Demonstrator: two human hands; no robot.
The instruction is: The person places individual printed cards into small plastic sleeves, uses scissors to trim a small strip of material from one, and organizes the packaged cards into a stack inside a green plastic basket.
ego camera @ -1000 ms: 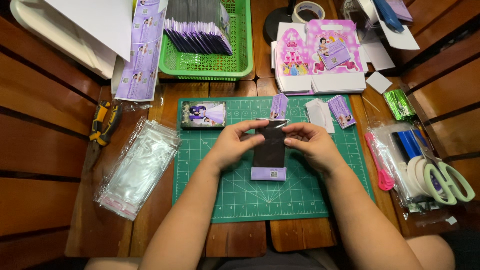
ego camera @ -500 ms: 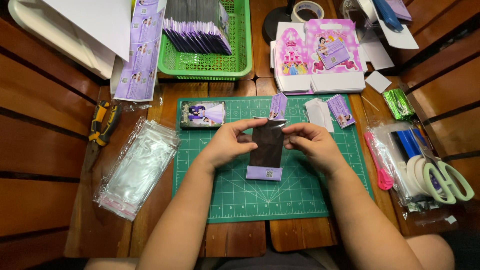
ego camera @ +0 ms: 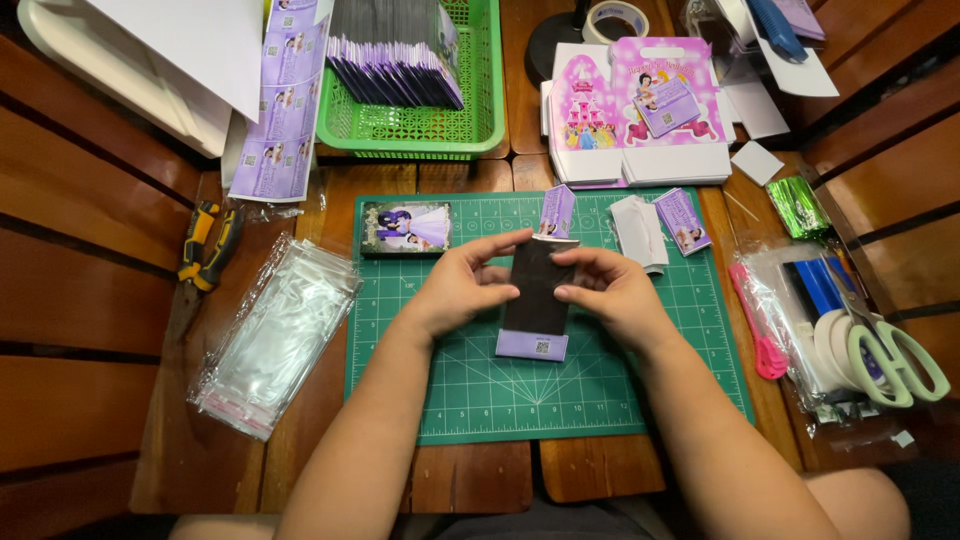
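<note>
Both hands are pinching a dark card [ego camera: 537, 290] with lilac end flaps over the middle of the green cutting mat [ego camera: 460, 390]: the left hand [ego camera: 455, 290] is gripping its left edge, the right hand [ego camera: 612, 295] its right edge. The mat's near half is lying open. The wooden surface [ego camera: 480, 480] is carrying clear sleeves [ego camera: 275, 335] along the left edge, scissors [ego camera: 885, 355] at the right edge and a green basket [ego camera: 480, 120] at the far edge.

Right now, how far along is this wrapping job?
Done: a green basket holds a row of finished dark-and-purple packets. In hand: the left hand and right hand fold a purple wrapper round one dark bar. Left: a strip of uncut labels and clear bags.
</note>
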